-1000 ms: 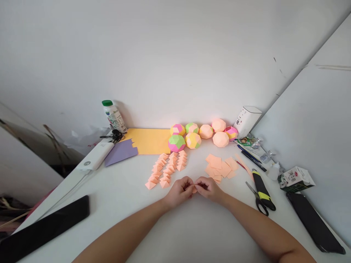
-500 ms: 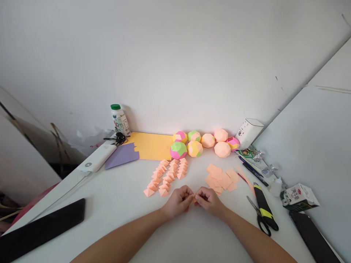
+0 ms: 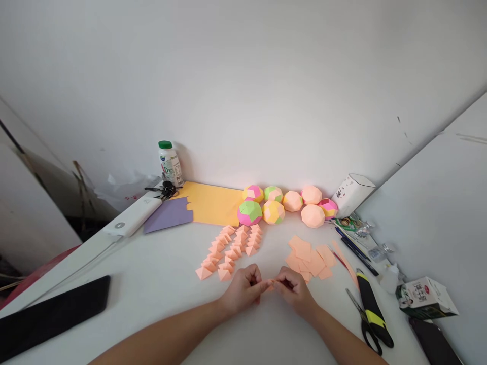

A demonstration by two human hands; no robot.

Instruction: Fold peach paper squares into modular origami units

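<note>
Between my two hands is a small piece of peach paper (image 3: 270, 285), mostly covered by my fingers. My left hand (image 3: 243, 288) is closed and pinches its left side. From the other side my right hand (image 3: 293, 289) grips it with thumb and fingers. Just beyond my left hand stand rows of folded peach paper pieces (image 3: 228, 252). Flat peach paper pieces (image 3: 312, 261) lie in a loose pile past my right hand. Against the wall sit several faceted paper balls (image 3: 250, 213) in peach, green, pink and yellow.
Scissors (image 3: 364, 319) and a black-and-yellow utility knife (image 3: 373, 308) lie at the right, near pens (image 3: 355, 248) and a milk carton (image 3: 426, 297). Yellow paper (image 3: 215, 203), purple paper (image 3: 167, 215), a white power bank (image 3: 135, 218), keys (image 3: 166, 189) and a bottle (image 3: 170, 165) are at the left.
My hands have drawn slightly apart, with the peach paper still between them and a bit more of it showing. The whole view has shifted slightly.
</note>
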